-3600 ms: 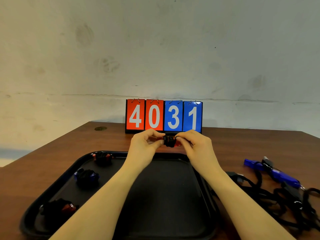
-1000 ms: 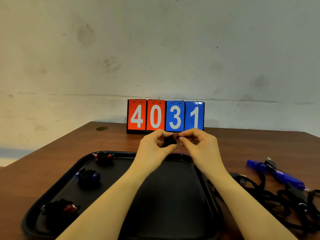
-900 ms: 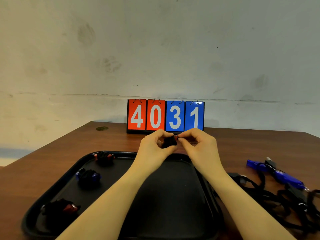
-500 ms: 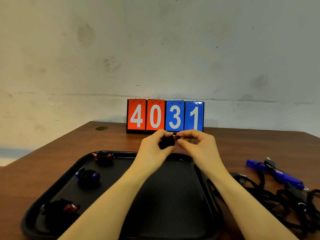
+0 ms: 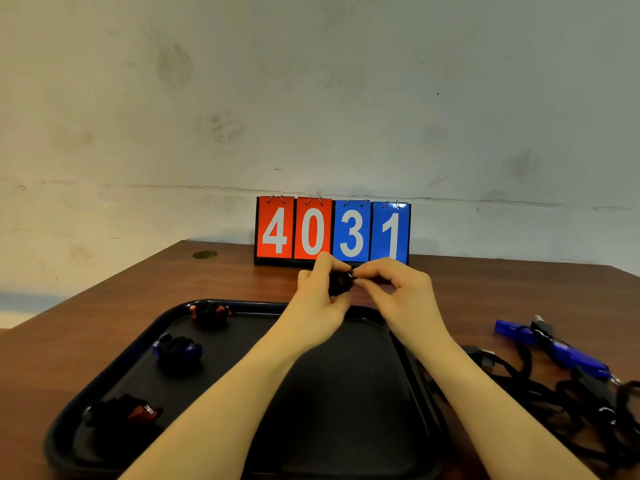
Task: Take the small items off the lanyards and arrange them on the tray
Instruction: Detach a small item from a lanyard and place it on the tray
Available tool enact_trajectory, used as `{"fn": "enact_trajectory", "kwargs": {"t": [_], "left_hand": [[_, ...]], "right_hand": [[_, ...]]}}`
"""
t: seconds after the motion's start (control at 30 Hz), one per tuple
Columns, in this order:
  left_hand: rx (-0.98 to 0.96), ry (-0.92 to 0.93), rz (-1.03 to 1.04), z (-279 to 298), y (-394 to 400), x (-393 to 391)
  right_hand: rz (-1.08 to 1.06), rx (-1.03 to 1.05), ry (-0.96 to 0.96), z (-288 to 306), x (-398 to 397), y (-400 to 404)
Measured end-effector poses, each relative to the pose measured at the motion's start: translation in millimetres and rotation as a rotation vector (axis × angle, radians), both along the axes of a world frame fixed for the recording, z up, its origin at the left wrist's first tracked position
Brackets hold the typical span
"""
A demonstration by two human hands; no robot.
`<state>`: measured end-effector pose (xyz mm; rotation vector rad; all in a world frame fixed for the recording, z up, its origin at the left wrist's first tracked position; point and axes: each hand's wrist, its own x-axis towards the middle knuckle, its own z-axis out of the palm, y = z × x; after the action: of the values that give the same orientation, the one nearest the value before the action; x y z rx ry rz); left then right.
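1. The place looked like a plain recording or test room, not a home: a bare, scuffed whitish wall (image 5: 311, 98) filled the 12 o'clock side.
2. A brown wood-look surface (image 5: 138, 299) stood against that wall.
3. At 12 o'clock on it stood a flip scoreboard (image 5: 332, 232) reading 4031, two red cards and two blue.
4. A black tray (image 5: 346, 410) lay nearest, with a tangle of lanyards (image 5: 571, 386) at 3 o'clock.
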<state>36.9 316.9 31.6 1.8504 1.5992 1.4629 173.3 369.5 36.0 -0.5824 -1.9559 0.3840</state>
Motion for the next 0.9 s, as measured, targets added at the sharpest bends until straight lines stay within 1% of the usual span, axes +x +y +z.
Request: {"fn": "enact_trajectory", "kwargs": {"t": [0.1,0.17,0.37,0.47,0.57,0.7,0.9], "left_hand": [[0.027,-0.145,-0.028,2.2,0.4,2.9],[0.042,-0.194,-0.014,3.6,1.7,4.0],[0.055,-0.417,-0.011,6.2,1.9,4.8],[0.063,-0.503,-0.029,5.7,1.7,5.2],[0.06,-0.515,-0.019,5.6,2.0,5.0],[0.058,-0.514,-0.009,6.2,1.4,2.4],[0.051,-0.387,0.001,4.7,2.4,2.5]], "right_hand": [[0.0,0.055,0.016,-0.2,-1.3,-0.2],[0.014,0.072,0.02,-0.8,-2.0,0.1],[0.043,0.067,0.005,-0.7,-4.6,-3.1],[0.048,0.02,0.025,-0.2,-5.7,-3.8],[0.072,-0.066,0.054,0.6,-5.2,-4.1],[0.085,-0.098,0.01,0.3,-4.2,-3.6],[0.111,-0.193,0.024,3.9,-3.2,-1.4]]}}
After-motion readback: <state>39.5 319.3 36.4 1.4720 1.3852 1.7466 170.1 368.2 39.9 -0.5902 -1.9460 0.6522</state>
